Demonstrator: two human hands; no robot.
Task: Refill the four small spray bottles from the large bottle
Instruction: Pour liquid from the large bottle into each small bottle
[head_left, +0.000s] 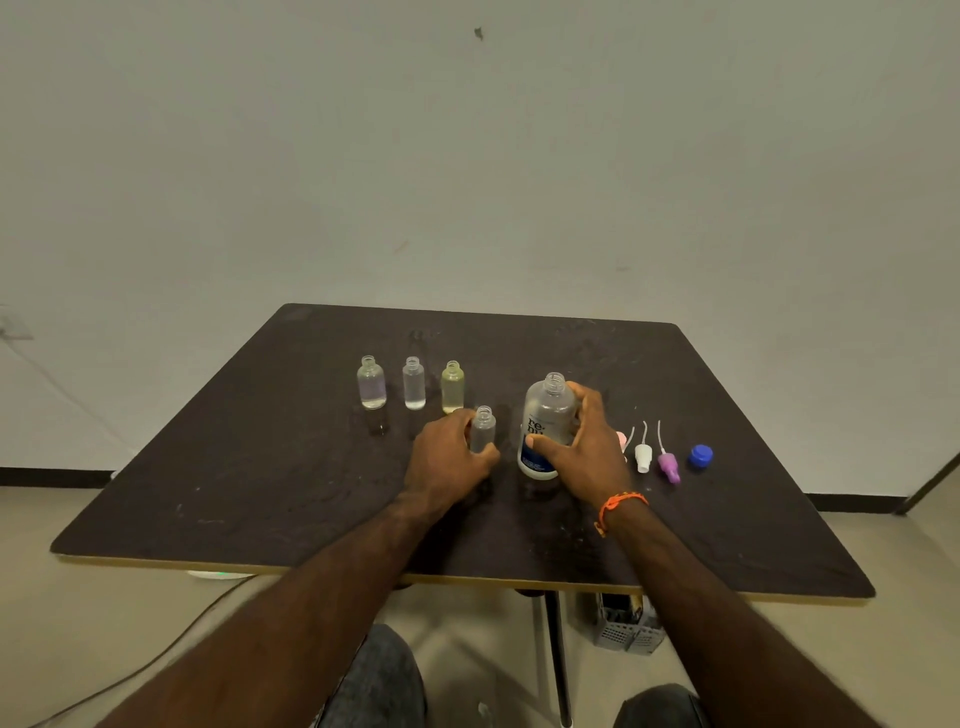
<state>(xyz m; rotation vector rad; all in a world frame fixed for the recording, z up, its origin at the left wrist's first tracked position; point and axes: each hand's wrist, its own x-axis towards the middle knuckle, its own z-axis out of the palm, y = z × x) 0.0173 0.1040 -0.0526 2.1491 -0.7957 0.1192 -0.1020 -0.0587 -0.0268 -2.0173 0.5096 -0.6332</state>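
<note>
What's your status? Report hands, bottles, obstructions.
Left hand grips small bottle; right hand grips large bottle, both uncapped. Three small bottles wait behind. Nothing between them.

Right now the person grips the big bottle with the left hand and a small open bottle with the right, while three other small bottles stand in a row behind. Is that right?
The hands are swapped. In the head view the right hand grips the large bottle and the left hand holds the small open bottle. The three other small bottles do stand in a row behind.

Four uncapped small bottles (414, 383) stand beside large bottle (546, 426).
</note>
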